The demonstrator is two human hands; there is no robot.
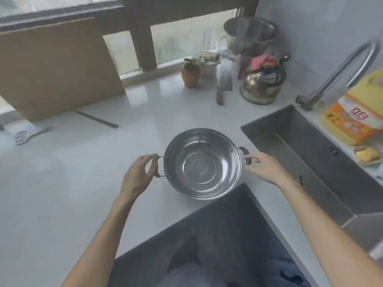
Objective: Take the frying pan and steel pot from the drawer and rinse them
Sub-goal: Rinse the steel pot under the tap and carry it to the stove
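A shiny steel pot (202,164) with two small dark side handles is at the counter's inner corner, its near rim reaching over the white counter's (83,179) edge. My left hand (138,175) pinches the left handle between thumb and fingertips. My right hand (263,166) has its fingertips on the right handle. The pot is empty. I cannot tell if it rests on the counter or hangs just above it. No frying pan or drawer is in view.
A steel sink (310,154) lies to the right with a curved faucet (339,73) behind it. A yellow detergent bottle (356,112) and sponge (367,155) sit on its far ledge. A kettle (262,83), cleaver (222,81), brown jar (190,74), stacked bowls (248,36), board (56,69) and scissors (31,134) stand further back.
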